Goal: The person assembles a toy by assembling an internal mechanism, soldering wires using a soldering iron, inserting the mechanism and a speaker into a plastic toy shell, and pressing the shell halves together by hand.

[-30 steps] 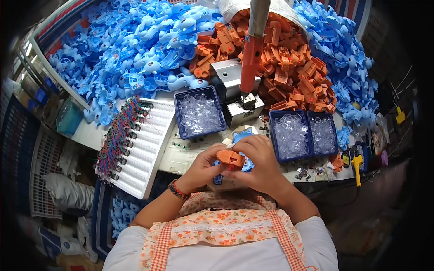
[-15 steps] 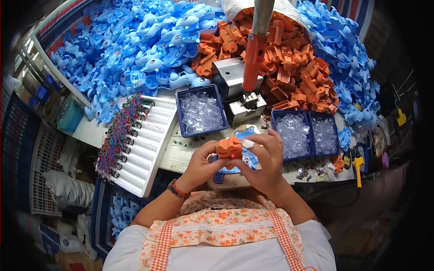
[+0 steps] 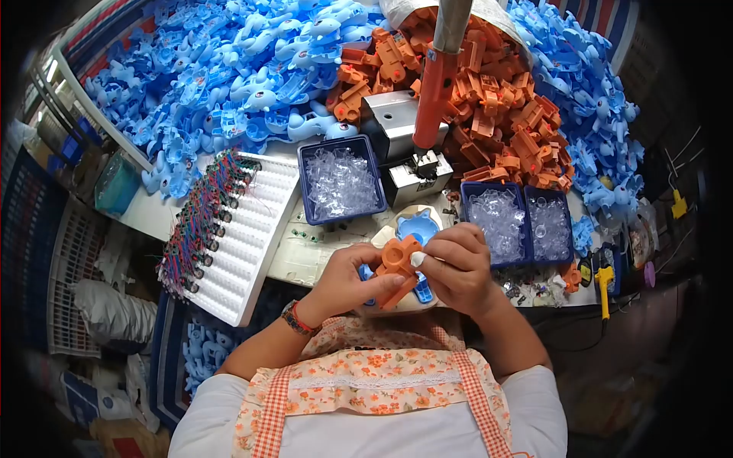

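Note:
An orange plastic part (image 3: pixel 395 259) with a round recess facing up is held in my left hand (image 3: pixel 348 278), thumb and fingers on its left and lower sides. My right hand (image 3: pixel 460 269) is closed at the part's right edge, with something white at its fingertips; whether it grips the part or a small piece is hard to tell. Beneath both hands, blue plastic shells (image 3: pixel 418 226) lie on a pale holder (image 3: pixel 385 231), partly hidden by the hands and the orange part.
A red screwdriver tool (image 3: pixel 433 99) hangs over a small metal machine (image 3: pixel 416 182). Blue trays (image 3: pixel 303 183) hold clear pieces. A white rack (image 3: pixel 256 229) with wired parts stands left. Orange parts (image 3: pixel 527 149) and blue shells (image 3: pixel 252 69) are heaped behind.
The orange part has been turned, so its round recess now shows. My right hand has moved slightly right and down, its fingers now more tightly curled. The view has shifted a little.

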`<action>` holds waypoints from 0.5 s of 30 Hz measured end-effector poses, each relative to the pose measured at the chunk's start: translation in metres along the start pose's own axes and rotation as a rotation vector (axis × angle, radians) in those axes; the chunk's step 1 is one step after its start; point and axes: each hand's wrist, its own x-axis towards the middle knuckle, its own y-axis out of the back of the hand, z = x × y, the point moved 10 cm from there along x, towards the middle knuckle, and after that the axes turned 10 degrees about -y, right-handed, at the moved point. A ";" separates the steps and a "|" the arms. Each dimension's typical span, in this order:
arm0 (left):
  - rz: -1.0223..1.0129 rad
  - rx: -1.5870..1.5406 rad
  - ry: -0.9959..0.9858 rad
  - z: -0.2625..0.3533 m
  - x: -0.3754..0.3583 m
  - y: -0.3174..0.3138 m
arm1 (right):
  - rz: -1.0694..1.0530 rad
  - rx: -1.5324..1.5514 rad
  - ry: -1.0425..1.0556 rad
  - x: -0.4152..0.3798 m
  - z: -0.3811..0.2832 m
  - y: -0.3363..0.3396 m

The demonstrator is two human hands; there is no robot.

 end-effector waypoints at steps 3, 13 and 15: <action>-0.043 0.003 -0.043 -0.003 -0.001 -0.003 | -0.116 0.011 0.146 0.001 -0.007 0.000; -0.036 0.097 -0.205 0.015 0.007 -0.004 | -0.167 -0.107 0.308 -0.004 -0.019 0.003; 0.037 0.088 -0.236 0.016 0.008 -0.006 | -0.087 -0.137 0.283 -0.011 -0.018 0.000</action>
